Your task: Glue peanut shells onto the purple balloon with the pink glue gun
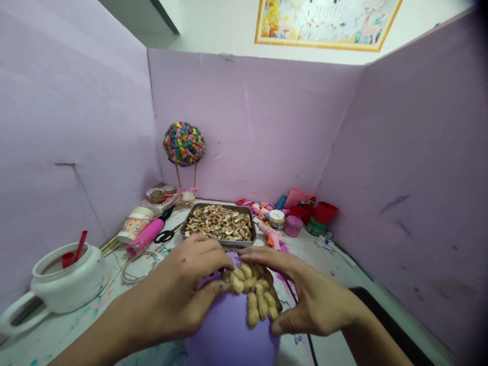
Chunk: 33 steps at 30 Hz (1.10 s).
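Observation:
A purple balloon (232, 330) is right in front of me, with a cluster of peanut shells (262, 300) attached to its upper right side. My left hand (190, 290) is closed, thumb and index finger pinching a peanut shell (236, 282) at the cluster's left edge against the balloon. From the other side my right hand (308, 290) curves around the cluster and grips the balloon. Its fingertips lie along the top and its thumb presses below the lower right shells. Behind the balloon, a metal tray (219, 243) is heaped with loose shell pieces (219, 221).
Left: a white mug (68, 284), paper cups (135, 223), a pink cylindrical tool (146, 237), black scissors (168, 234). A multicoloured ball on sticks (184, 144) stands behind. Right: a pink glue gun (271, 235), jars (293, 226), red cups (325, 212). Lilac panels (251, 122) enclose the table.

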Each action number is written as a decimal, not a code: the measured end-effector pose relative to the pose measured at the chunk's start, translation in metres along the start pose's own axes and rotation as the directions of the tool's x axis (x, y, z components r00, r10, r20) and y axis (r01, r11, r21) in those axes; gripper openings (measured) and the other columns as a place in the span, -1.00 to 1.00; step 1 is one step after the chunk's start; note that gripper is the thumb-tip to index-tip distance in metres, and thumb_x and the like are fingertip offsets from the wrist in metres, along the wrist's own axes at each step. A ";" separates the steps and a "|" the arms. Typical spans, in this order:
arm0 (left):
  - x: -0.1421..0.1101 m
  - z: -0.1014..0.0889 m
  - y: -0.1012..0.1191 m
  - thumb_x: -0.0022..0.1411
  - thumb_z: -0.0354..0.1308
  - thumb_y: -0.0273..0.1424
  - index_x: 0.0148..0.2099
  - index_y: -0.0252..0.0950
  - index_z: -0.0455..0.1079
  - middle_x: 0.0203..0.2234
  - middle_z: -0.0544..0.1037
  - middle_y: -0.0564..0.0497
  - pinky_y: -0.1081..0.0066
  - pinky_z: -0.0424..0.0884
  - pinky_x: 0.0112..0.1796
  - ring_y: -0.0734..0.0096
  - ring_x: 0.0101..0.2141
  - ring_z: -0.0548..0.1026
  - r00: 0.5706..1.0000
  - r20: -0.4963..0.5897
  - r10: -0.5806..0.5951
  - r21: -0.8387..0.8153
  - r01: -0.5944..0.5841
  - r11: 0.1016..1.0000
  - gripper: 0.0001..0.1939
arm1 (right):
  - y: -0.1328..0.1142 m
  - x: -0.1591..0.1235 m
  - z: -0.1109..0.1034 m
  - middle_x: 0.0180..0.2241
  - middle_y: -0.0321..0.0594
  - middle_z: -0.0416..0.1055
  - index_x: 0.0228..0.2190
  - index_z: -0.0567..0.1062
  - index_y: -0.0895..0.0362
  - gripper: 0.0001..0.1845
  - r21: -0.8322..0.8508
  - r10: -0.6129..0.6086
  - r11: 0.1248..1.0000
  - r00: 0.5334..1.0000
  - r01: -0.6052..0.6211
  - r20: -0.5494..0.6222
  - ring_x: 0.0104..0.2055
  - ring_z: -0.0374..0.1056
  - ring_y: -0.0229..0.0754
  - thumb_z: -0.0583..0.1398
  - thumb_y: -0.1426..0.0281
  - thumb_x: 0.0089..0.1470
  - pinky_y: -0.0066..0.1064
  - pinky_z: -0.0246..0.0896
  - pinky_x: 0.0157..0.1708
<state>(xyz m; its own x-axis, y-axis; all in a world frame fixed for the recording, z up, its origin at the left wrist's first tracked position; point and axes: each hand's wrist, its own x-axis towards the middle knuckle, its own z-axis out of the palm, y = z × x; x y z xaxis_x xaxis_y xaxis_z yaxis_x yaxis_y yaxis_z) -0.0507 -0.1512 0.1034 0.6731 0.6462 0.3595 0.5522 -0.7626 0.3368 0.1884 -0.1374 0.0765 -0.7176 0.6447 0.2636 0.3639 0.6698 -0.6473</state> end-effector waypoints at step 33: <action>0.000 -0.008 0.004 0.00 0.13 -0.30 -0.15 -0.15 0.29 -0.24 0.43 0.08 0.36 0.28 -0.22 0.34 -0.22 0.36 0.915 0.088 -0.393 -0.125 0.401 0.907 -0.70 | -0.008 0.005 0.010 0.14 -0.19 0.09 0.07 0.12 -0.05 -0.13 -0.024 -0.132 0.991 0.991 0.132 -0.002 0.18 -0.04 -0.08 0.31 0.55 -0.28 -0.20 -0.08 0.13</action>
<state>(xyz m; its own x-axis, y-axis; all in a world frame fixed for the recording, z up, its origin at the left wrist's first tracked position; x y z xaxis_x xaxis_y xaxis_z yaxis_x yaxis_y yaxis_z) -0.0521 -0.1539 0.1117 0.4425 0.8886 0.1205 0.7099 -0.4293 0.5584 0.1760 -0.1433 0.0761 -0.7582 0.5515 0.3479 0.2804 0.7574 -0.5897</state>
